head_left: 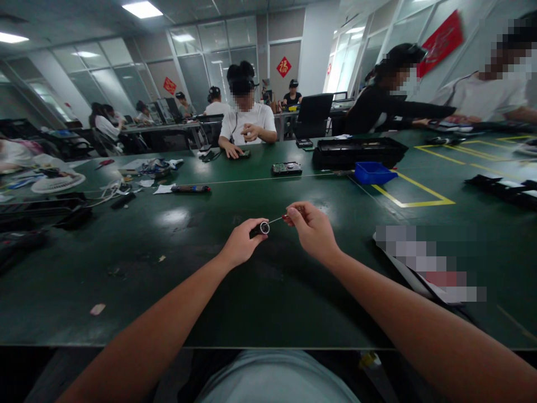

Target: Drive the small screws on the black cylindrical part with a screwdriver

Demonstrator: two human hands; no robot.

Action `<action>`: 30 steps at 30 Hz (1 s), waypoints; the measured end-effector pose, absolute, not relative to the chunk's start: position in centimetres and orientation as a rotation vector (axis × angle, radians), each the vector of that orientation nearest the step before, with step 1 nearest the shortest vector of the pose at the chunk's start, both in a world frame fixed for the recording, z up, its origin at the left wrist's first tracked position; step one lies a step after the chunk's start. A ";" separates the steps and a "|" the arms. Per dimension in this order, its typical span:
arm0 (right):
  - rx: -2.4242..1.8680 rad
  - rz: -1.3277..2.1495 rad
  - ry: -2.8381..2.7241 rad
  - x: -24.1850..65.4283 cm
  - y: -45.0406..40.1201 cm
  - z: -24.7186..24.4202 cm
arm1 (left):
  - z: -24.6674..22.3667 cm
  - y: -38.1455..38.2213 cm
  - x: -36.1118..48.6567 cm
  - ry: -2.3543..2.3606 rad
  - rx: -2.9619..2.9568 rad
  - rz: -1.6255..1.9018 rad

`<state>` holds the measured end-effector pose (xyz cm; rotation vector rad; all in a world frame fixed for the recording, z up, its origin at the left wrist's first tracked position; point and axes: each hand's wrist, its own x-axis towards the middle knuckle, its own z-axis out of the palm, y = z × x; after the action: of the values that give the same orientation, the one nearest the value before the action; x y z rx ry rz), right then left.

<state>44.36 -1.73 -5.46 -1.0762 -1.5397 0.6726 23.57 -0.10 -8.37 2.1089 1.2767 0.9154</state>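
Note:
Above the green table [235, 313], my left hand [240, 243] is wrapped round a black cylindrical part [263, 228] with a pale ring at its end. My right hand [312, 226] pinches the red handle of a thin screwdriver [286, 217]. The metal shaft points left, and its tip is at or close to the ringed end; whether they touch I cannot tell. Both hands are close together, with a small gap between them.
A blue bin [373, 173] stands before a long black tray [359, 152]. Further left lie a circuit-board device [286, 168] and a dark tool [191, 189]. Cables and parts clutter the left side. A flat packet [415, 268] lies right. People sit across the table.

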 end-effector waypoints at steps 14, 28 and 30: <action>-1.283 0.518 -1.641 44.8 -2.0 -4.6 | -8.2 -0.2 23.3 1.260 2.106 0.941; -1.169 0.556 -1.745 44.8 -2.3 -4.6 | -8.0 -0.2 23.1 1.280 2.144 0.924; -1.197 0.515 -1.739 44.8 -2.2 -4.6 | -8.1 -0.1 23.1 1.268 2.157 0.918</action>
<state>44.78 -2.24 -4.64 -1.1970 -1.7386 0.5154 23.09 -0.12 -8.11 2.1569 1.2684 0.9182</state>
